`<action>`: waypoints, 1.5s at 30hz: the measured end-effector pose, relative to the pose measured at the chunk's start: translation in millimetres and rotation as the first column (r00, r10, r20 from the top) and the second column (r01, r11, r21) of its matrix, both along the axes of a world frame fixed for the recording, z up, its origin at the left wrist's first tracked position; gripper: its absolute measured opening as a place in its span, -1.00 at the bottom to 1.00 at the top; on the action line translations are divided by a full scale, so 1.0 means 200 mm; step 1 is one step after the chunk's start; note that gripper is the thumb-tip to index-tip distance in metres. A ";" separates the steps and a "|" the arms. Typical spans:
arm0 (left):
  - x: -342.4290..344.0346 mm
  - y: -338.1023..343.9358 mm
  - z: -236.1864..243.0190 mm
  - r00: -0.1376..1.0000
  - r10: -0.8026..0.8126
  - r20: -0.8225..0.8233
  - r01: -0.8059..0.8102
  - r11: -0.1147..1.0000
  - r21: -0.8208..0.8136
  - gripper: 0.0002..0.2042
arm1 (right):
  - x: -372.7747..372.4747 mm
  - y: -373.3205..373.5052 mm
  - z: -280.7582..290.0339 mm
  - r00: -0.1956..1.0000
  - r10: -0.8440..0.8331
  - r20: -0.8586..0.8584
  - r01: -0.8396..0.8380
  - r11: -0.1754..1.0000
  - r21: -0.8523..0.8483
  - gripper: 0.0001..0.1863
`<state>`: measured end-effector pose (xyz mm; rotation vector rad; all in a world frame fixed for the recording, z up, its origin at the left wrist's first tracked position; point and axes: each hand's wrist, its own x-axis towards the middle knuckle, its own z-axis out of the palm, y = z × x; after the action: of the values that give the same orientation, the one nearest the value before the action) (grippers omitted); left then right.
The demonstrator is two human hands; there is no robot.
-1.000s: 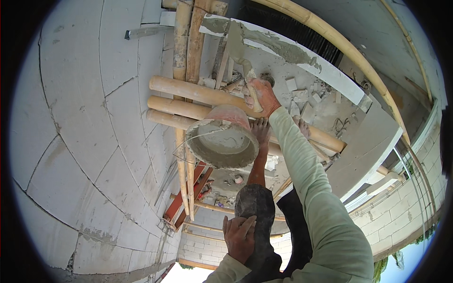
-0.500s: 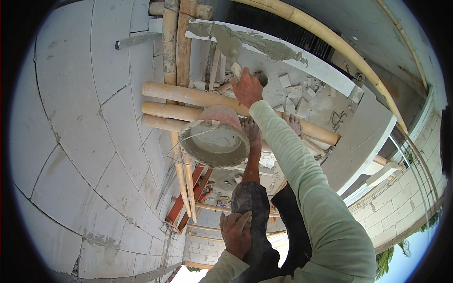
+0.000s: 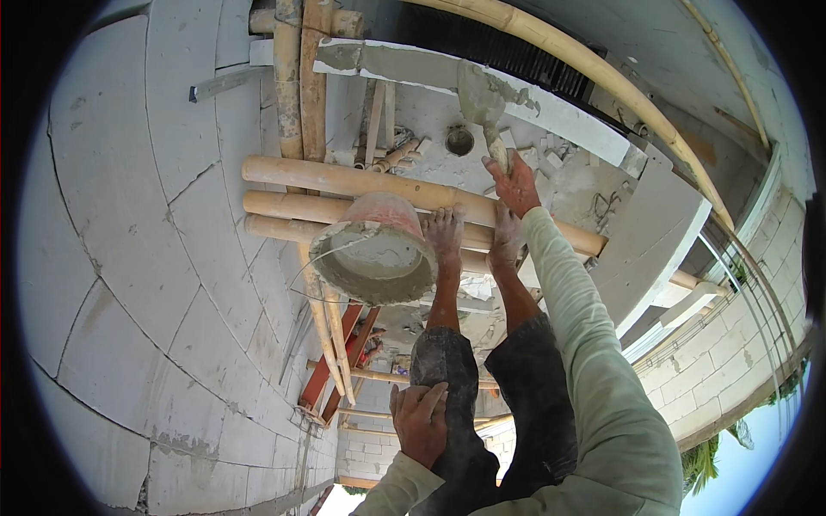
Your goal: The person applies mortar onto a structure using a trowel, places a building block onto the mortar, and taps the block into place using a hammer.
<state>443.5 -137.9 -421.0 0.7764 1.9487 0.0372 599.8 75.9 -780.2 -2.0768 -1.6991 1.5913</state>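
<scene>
My right hand (image 3: 516, 184) is closed around the handle of a trowel (image 3: 480, 95). Its mortar-coated blade lies against the long white block ledge (image 3: 585, 129) ahead of me. Grey mortar (image 3: 396, 64) covers the ledge's left part in a fairly smooth band, with rougher mortar by the blade. My left hand (image 3: 420, 423) rests on my left knee, holding nothing, its fingers laid loosely over the dark trouser cloth. Left of my feet stands a reddish bucket (image 3: 383, 209) with a wire handle and grey wet mortar inside, well apart from both hands.
My bare feet stand on bamboo poles (image 3: 344, 178). Upright poles (image 3: 288, 95) rise at the left beside a pale block wall (image 3: 112, 172). A curved bamboo pole (image 3: 585, 53) crosses beyond the ledge. Far below lie rubble and a dark round container (image 3: 459, 140).
The trowel and my right hand have moved rightward along the ledge. Mortar at its left now looks smoother. My view has shifted slightly, and both feet show more fully.
</scene>
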 end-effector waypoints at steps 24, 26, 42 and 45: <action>0.07 -0.02 -0.01 0.999 0.039 -0.007 -0.038 0.997 0.073 -0.81 | 0.09 -0.02 0.90 0.712 0.698 -0.080 -0.670 0.709 0.219 -0.55; 0.08 -0.07 0.01 0.997 0.070 -0.025 -0.068 0.996 0.061 -0.80 | -0.05 -0.09 1.00 0.570 0.820 -0.047 -0.796 0.566 0.213 -0.58; 0.12 -0.08 0.01 0.986 0.163 -0.040 -0.159 0.983 0.096 -0.80 | -0.54 -0.59 0.71 0.239 0.971 -0.015 -0.970 0.239 0.051 -0.69; 0.12 -0.08 0.01 0.988 0.146 -0.054 -0.140 0.986 0.094 -0.81 | -0.45 -0.52 0.62 0.263 0.949 -0.172 -0.962 0.272 0.033 -0.59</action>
<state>468.0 -153.2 -419.4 0.7016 2.0699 0.1915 510.7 -28.2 -655.7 -0.6216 -3.1414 1.8764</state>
